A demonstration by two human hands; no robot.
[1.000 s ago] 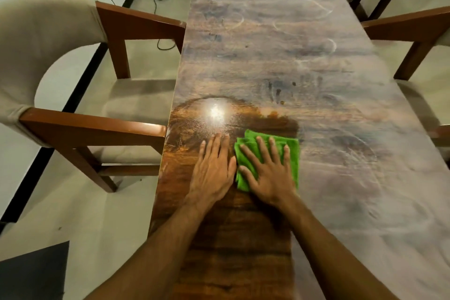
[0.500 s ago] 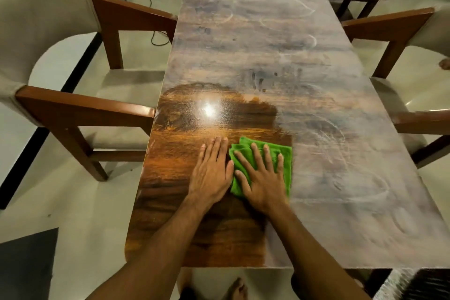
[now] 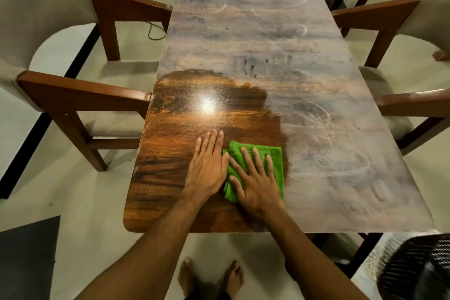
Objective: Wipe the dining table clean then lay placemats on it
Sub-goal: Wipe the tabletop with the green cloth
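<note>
The right hand (image 3: 255, 184) presses flat, fingers spread, on the green cloth (image 3: 276, 165); the left hand (image 3: 207, 168) lies flat beside it.

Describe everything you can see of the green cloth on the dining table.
The green cloth is bright green, soft and towel-like, folded into a rough rectangle with bunched folds along its left edge. It lies flat on the near half of the table, at the border between glossy wiped wood and the hazy, dusty part. The right hand presses on it with spread, straight fingers, covering its middle. The left hand lies flat just beside its left edge.
</note>
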